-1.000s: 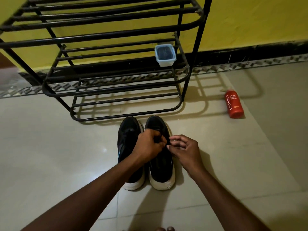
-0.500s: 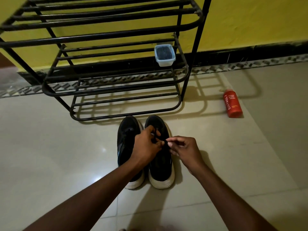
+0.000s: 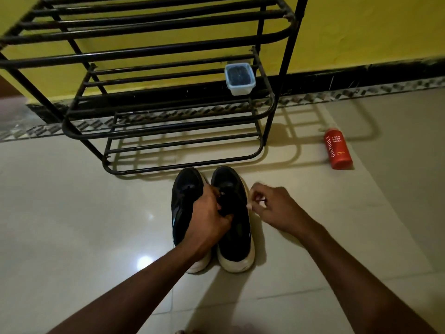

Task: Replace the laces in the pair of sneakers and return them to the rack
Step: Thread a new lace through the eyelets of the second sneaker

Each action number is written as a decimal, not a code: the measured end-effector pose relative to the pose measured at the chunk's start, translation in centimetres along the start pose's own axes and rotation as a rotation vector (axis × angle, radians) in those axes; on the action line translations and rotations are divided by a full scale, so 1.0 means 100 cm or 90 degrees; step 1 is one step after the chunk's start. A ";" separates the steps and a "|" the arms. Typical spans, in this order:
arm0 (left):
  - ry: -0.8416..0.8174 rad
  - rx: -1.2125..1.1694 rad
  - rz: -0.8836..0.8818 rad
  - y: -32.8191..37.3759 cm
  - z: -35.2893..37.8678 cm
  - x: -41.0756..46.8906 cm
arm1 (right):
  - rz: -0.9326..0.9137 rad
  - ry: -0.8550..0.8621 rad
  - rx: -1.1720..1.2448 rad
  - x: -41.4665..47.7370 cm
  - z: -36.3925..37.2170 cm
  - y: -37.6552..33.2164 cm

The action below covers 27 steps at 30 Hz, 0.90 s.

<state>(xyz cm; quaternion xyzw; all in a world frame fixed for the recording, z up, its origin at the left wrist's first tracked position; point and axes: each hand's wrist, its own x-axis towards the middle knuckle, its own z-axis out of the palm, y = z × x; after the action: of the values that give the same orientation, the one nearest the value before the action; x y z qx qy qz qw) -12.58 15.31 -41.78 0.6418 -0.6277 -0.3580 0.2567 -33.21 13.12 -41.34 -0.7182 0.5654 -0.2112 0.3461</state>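
Black uppers over white soles: we count two sneakers standing side by side on the pale tiled floor (image 3: pixel 72 225), toes pointing away from us. We count two bare hands. The left hand (image 3: pixel 209 218) lies across the middle of the right sneaker (image 3: pixel 237 227), its fingers curled down and gripping the shoe at the throat. The left sneaker (image 3: pixel 184 201) stands just to the outer side of that hand, touching its partner, and the wrist passes over its heel. The right hand (image 3: pixel 272 203) hovers just off the right sneaker's outer edge, near the left hand but apart from it. Its fingers are curled in toward the thumb, but they are blurred and we cannot tell whether they pinch anything. The laces are too dark to make out.

Beyond both hands stands one black metal rack (image 3: pixel 144 35) with several barred shelves, its lowest rail just past the two toes. One small clear plastic container (image 3: pixel 240 79) with dark contents sits on a shelf, up and beyond the right hand. One red bottle (image 3: pixel 338 150) lies on the floor, well out past the right hand, farther to the right.
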 end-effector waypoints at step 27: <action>-0.141 -0.356 -0.066 0.072 -0.101 -0.002 | -0.005 0.150 0.508 -0.018 -0.041 -0.095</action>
<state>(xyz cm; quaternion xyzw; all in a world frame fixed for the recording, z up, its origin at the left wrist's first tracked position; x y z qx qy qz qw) -9.20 13.69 -29.97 0.5348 -0.4953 -0.5972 0.3347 -30.18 14.93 -31.42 -0.5010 0.4721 -0.4957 0.5295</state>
